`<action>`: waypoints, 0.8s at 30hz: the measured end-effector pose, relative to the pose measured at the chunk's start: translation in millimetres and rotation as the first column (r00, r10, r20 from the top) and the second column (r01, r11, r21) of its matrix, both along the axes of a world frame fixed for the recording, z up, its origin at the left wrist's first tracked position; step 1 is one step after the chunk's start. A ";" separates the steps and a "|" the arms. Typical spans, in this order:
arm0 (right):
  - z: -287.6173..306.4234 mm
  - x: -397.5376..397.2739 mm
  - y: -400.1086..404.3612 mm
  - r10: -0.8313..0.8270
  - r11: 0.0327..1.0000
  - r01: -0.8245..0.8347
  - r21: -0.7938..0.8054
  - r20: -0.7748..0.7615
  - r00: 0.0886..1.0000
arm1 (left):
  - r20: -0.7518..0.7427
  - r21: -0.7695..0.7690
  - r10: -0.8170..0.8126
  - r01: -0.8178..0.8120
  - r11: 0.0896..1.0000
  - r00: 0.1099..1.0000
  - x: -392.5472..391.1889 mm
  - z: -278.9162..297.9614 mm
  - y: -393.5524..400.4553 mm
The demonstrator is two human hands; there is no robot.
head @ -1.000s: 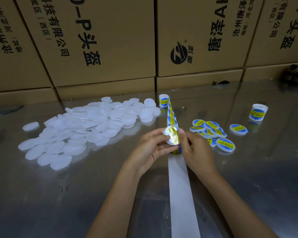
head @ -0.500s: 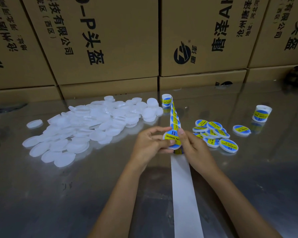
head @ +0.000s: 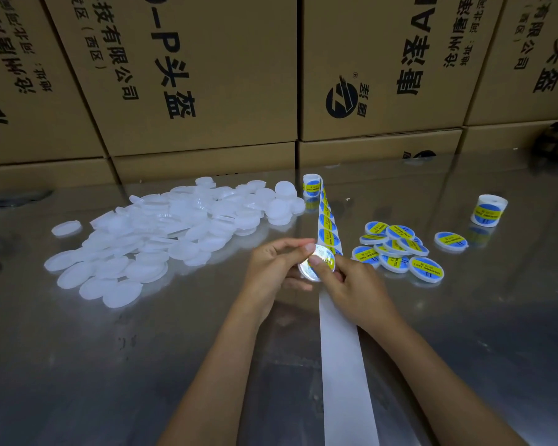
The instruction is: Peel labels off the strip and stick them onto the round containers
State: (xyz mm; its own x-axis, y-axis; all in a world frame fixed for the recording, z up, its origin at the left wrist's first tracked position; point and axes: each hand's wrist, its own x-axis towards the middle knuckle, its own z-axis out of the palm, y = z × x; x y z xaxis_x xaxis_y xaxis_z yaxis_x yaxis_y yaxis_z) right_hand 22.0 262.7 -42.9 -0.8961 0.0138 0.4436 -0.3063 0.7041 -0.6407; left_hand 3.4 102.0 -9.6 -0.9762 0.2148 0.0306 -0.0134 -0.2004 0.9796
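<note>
Cardboard boxes [head: 187, 75] wall off the far edge of the shiny counter [head: 78, 365]; toward its left lies a big heap of unlabelled white containers [head: 161, 230], so most work is left. At centre, left hand [head: 271, 268] fingers pinch one container [head: 314, 265] by its rim while right hand [head: 351, 284] thumb presses a label onto it, just above the strip [head: 327, 220], w/ bare backing [head: 345, 365] trailing toward the near edge. Right of that, approx. a dozen labelled containers [head: 397, 249] are done, plus a spare roll [head: 488, 210] further right.

cardboard boxes [head: 207, 75] stacked behind; printed black | glossy reflective table [head: 110, 365]; dim light
</note>
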 end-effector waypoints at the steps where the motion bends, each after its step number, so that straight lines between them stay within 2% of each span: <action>1: -0.7 -0.4 0.4 -0.017 1.000 0.017 0.002 0.000 1.000 | 0.007 -0.001 -0.020 0.020 1.000 1.000 -0.8 -1.8 -0.7; 5: -0.2 -4.8 6.2 -0.132 0.991 0.132 -0.010 0.008 0.991 | 0.010 -0.078 -0.231 0.231 0.970 0.973 -1.1 -10.5 0.0; 8: -1.8 -4.8 6.3 -0.106 0.992 0.107 -0.062 0.020 0.994 | -0.031 -0.132 -0.273 0.267 0.955 0.961 -0.1 -15.0 0.8; 13: -0.9 -2.1 0.5 0.032 0.950 -0.011 -0.311 0.061 0.998 | -0.064 -0.095 -0.158 0.152 0.984 0.985 3.1 -20.1 1.2; 18: -3.0 -4.8 -4.3 0.084 0.989 -0.060 -0.137 0.173 0.981 | -0.008 -0.017 0.009 -0.010 1.000 1.000 0.7 -19.9 0.1; 22: 5.7 -18.2 0.5 0.300 0.934 -0.210 -0.288 0.314 0.901 | 0.018 -0.072 0.036 -0.035 0.997 0.999 -1.8 -21.4 2.5; 24: 9.7 -21.4 1.3 0.343 0.929 -0.264 -0.260 0.330 0.879 | 0.036 -0.054 0.014 -0.012 0.998 0.999 -3.6 -21.1 0.8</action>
